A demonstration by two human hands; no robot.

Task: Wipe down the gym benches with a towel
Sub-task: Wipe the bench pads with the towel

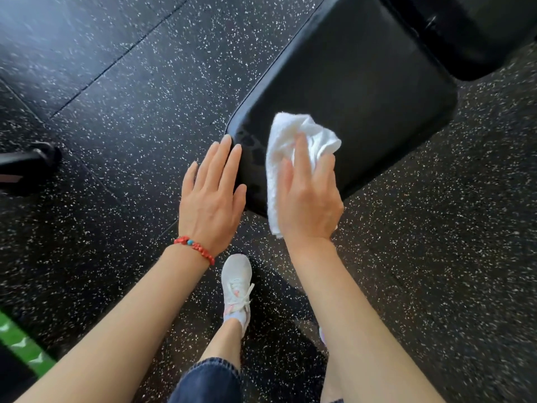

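A black padded bench seat (363, 91) runs from the centre toward the upper right. A crumpled white towel (286, 141) lies on its near end, partly hanging over the near edge. My right hand (309, 199) grips the towel and presses it on the pad. My left hand (212, 193) lies flat with fingers apart against the seat's near left corner, holding nothing. A red bead bracelet (195, 248) is on the left wrist.
A second black pad (476, 33) continues the bench at the upper right. Black speckled rubber floor (130, 82) surrounds it. A dark metal foot of some equipment (29, 164) sits at the left edge, a green strip (20, 341) at the lower left. My white sneaker (236, 283) stands below the bench.
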